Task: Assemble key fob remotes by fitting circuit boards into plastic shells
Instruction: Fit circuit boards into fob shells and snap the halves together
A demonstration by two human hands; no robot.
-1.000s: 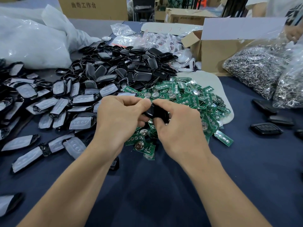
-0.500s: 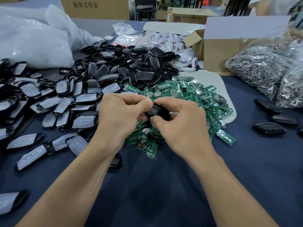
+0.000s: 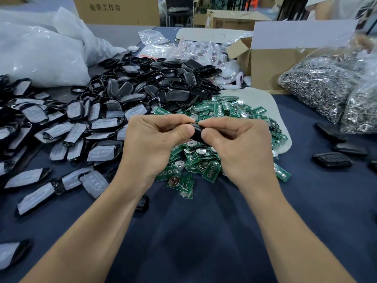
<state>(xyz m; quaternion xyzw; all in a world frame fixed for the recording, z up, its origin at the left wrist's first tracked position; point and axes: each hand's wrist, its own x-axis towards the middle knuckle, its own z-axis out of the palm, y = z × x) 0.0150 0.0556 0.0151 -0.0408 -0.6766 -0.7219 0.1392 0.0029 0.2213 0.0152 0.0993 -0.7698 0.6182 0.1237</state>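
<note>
Both hands meet over the middle of the bench (image 3: 204, 231), which is covered in dark blue cloth, and between them they hold one small black shell (image 3: 196, 132). The left hand (image 3: 151, 144) has its fingers curled and its thumb pressed on the shell's left end; the right hand (image 3: 242, 146) pinches the right end between thumb and bent forefinger. Only a short dark stretch of the shell shows between the two thumbs, and whether a board sits inside it cannot be told. The shell is held clear above the near side of a heap of green circuit boards (image 3: 224, 111), which spreads partly over a pale pad (image 3: 255, 97). Behind that heap, toward the far edge, lies a pile of bare black shells (image 3: 163, 82). Along the left edge lie many shells wrapped in whitish film (image 3: 61, 129), with a large white plastic bag (image 3: 36, 56) beyond them. Near the right edge lie a few closed black fobs (image 3: 332, 160), and behind those stand clear bags of metal rings (image 3: 318, 84) beside an open cardboard box (image 3: 271, 64).
</note>
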